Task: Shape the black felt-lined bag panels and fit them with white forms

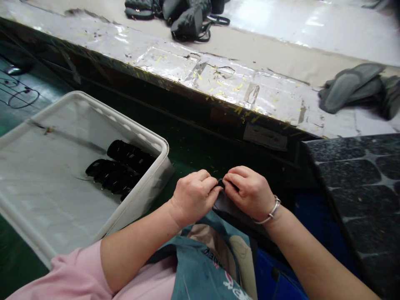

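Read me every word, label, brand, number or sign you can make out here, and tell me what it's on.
None reads with certainty.
Teal apron: dark lettering, slanted and creased, too unclear to quote.
Pale sheet below the table edge: faint marks, too blurred.

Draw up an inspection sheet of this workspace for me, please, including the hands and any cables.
Surface: bench cover torn and patched near its front edge.
Job's things: dark piece between both hands, mostly hidden by fingers.
Clutter: yellow scraps along the bench edge.
Hands: left hand and right hand both pinch the piece; bracelet on the right wrist.
Cables: thin dark loops at far left; cannot tell whether cable.
Surroundings: white bin holding black items; grey pieces on the bench's right.
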Motion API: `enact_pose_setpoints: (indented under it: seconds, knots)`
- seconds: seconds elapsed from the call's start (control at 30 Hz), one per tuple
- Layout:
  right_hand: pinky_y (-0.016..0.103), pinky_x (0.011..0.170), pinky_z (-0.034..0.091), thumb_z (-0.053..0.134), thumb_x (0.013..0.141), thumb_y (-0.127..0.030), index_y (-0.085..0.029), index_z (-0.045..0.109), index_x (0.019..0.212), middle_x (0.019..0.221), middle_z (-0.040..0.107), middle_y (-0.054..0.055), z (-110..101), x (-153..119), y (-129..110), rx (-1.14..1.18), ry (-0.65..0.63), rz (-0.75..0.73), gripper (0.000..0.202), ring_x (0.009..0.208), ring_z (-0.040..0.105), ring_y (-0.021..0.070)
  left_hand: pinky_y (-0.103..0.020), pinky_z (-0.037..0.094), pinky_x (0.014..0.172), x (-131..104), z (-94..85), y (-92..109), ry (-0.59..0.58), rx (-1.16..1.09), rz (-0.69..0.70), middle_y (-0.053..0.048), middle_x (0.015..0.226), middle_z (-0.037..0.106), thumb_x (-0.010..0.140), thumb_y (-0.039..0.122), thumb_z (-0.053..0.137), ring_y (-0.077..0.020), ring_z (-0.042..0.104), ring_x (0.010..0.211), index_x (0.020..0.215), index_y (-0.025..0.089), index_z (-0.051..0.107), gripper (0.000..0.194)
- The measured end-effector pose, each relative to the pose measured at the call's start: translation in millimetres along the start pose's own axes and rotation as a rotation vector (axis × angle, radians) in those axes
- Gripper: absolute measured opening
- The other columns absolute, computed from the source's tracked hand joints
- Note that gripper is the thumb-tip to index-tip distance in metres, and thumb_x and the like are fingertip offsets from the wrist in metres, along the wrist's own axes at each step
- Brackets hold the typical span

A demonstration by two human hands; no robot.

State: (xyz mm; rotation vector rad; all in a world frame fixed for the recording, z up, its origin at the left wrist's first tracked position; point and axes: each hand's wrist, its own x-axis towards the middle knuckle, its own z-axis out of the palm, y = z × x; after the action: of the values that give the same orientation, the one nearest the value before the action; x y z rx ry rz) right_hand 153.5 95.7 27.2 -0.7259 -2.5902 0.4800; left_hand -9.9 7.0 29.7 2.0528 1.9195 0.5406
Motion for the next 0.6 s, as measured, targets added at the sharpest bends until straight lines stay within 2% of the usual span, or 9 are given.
enact_pose_setpoints:
  seconds: [0.1, 0.3, 0.43, 0.6]
  knots:
    - [0.028, 0.070, 0.048, 0.051, 0.085, -0.020, -0.015, 0.067, 0.081, 0.085, 0.063, 0.008, 0, 1, 2, 0.047, -0.013, 0.014, 0.017, 0.078, 0.058, 0.0165, -0.030, 0.047, 0.073, 5, -3.4, 4, -0.044, 0.067, 0.027, -0.005, 0.086, 0.065, 0.091, 0.034, 0.043, -0.0190, 0.062, 0.082, 0.083, 0.019, 0.065, 0.028]
    - [0.029, 0.070, 0.049, 0.050, 0.086, -0.018, -0.014, 0.068, 0.081, 0.085, 0.063, 0.008, -1, -1, 3, 0.056, -0.026, 0.012, 0.019, 0.078, 0.057, 0.0172, -0.032, 0.044, 0.057, 18, -8.8, 19, -0.081, 0.247, -0.011, -0.006, 0.076, 0.064, 0.084, 0.029, 0.050, -0.0224, 0.062, 0.070, 0.075, 0.017, 0.063, 0.020]
    - [0.030, 0.071, 0.049, 0.048, 0.086, -0.015, -0.012, 0.067, 0.081, 0.085, 0.063, 0.010, -2, 0, 2, 0.032, -0.037, -0.005, 0.020, 0.079, 0.057, 0.0183, -0.031, 0.042, 0.055, 20, -3.0, 26, 0.012, 0.295, 0.021, -0.005, 0.071, 0.060, 0.080, 0.021, 0.050, -0.0214, 0.059, 0.066, 0.071, 0.018, 0.061, 0.014]
    - [0.028, 0.074, 0.049, 0.049, 0.086, -0.015, -0.013, 0.067, 0.085, 0.089, 0.063, 0.009, -2, -4, 7, 0.102, -0.020, -0.033, 0.018, 0.082, 0.058, 0.0173, -0.031, 0.042, 0.060, 16, 9.7, 22, 0.139, 0.295, 0.103, -0.005, 0.069, 0.056, 0.077, 0.016, 0.048, -0.0201, 0.055, 0.067, 0.068, 0.018, 0.058, 0.013]
